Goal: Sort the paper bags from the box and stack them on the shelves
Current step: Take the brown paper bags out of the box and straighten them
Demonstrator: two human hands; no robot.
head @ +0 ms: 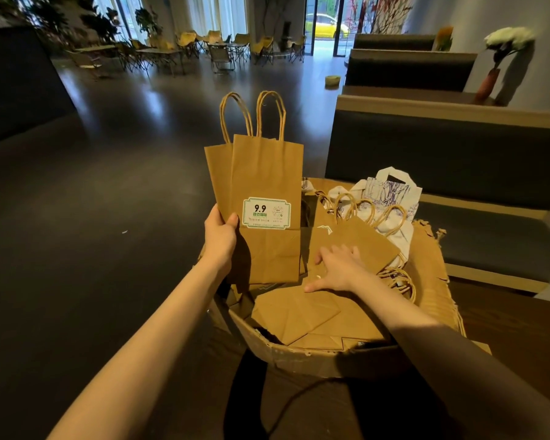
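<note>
Fingers of the right hand (338, 268) are spread flat and straight, pressing down on a brown bag (356, 246) that lies in the box (315, 357). They do not curl round it, so nothing is gripped yet. That bag lies right under the fingertips. Its long side runs away from the hand, up and to the right, with its rope handles at the far end. So the right hand is the nearer one for this bag; I think it must slide or pinch an edge to lift it.

More flat bags lie just beside it, nearer the person. White bags (391, 192) with purple drawings sit at the back of the box.

Over on the other side, the left hand (221, 236) grips two brown bags (261, 173) by their lower left edge, thumb in front. They stand upright above the box's left side, handles up, one partly behind the other. The front one has a sticker (266, 213) that says 9.9.

Both arms reach forward, the right one lower, down into the box. No shelves can be seen.
</note>
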